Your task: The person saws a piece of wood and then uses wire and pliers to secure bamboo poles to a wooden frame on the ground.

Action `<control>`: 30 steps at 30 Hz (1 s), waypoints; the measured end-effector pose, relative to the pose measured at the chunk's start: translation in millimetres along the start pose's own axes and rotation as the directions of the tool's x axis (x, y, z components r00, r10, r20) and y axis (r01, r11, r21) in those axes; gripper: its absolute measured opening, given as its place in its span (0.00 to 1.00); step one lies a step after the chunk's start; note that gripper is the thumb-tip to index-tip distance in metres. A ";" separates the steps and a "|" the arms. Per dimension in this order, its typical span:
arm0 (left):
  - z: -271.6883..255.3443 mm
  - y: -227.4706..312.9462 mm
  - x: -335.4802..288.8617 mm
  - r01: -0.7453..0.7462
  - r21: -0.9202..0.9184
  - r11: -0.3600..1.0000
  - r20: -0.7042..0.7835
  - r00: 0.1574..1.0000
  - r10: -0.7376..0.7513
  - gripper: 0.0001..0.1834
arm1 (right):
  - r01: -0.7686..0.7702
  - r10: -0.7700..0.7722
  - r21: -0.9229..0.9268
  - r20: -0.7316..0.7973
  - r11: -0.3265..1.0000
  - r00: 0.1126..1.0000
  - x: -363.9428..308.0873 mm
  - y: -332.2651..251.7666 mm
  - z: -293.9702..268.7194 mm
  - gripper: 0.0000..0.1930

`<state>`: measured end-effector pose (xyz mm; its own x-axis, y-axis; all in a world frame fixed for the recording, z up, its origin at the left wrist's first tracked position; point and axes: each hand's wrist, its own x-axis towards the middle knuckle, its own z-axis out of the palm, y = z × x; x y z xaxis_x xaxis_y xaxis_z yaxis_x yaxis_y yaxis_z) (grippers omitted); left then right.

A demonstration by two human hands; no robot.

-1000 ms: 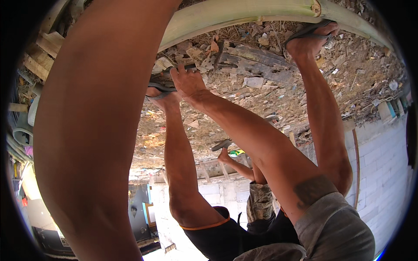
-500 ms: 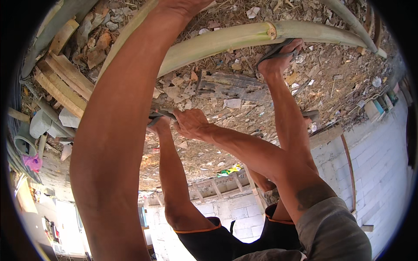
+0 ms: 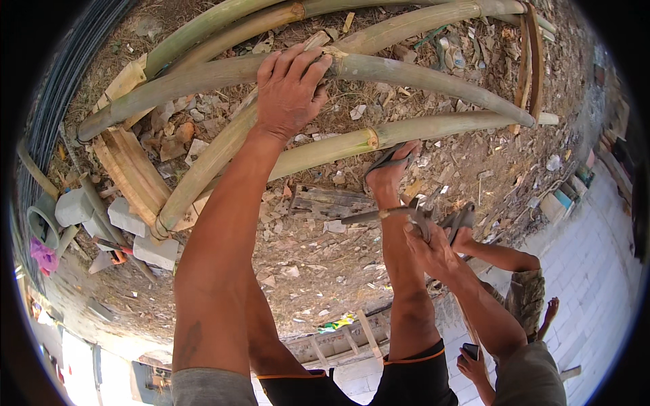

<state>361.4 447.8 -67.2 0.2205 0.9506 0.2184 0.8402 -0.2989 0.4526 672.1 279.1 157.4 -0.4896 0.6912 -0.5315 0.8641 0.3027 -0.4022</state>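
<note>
My left hand (image 3: 291, 88) reaches forward and wraps over a bamboo pole (image 3: 406, 76) close to one of its joints, fingers curled across the top. This pole lies across other green-tan bamboo poles (image 3: 230, 142), which rest on split wood pieces. Nearer to me and further right, my right hand (image 3: 433, 250) is closed around a dark metal hand tool (image 3: 372, 216). The tool has a narrow part pointing left and a curved part by my fingers; its exact kind is unclear. It hangs above my sandalled right foot (image 3: 386, 177), apart from the poles.
Grey blocks (image 3: 152, 250) and dark rods (image 3: 57, 74) lie at left. A weathered board (image 3: 328, 202) sits among the rubble. At right stands another person in patterned shorts (image 3: 525, 294); a hand with a dark phone (image 3: 470, 350) shows lower down. A white block wall (image 3: 582, 271) is behind.
The view has shifted, so more bamboo shows. My left hand now shows fully, on the pole. My right hand has moved rightward with the dark tool. Another person has come into view at right.
</note>
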 end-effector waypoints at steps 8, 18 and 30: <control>-1.2 -1.5 -3.0 -0.001 -0.009 1.000 0.016 1.000 0.001 0.32 | -0.300 0.419 0.419 -0.226 0.857 0.879 -12.8 22.9 -18.3 0.25; -1.6 4.3 2.1 0.018 -0.049 0.999 0.055 0.998 -0.016 0.31 | -0.087 0.224 0.996 0.093 -0.037 0.970 144.4 26.6 -108.3 0.26; -2.5 1.7 -1.7 0.007 -0.040 0.999 0.041 0.999 -0.005 0.33 | -0.767 0.160 0.615 0.751 0.184 0.641 129.4 10.8 -12.6 0.16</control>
<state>361.2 445.4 -64.6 0.2365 0.9548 0.1803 0.8214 -0.2956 0.4878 619.6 380.1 93.6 -0.2635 -0.0015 -0.9647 0.4623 -0.8779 -0.1249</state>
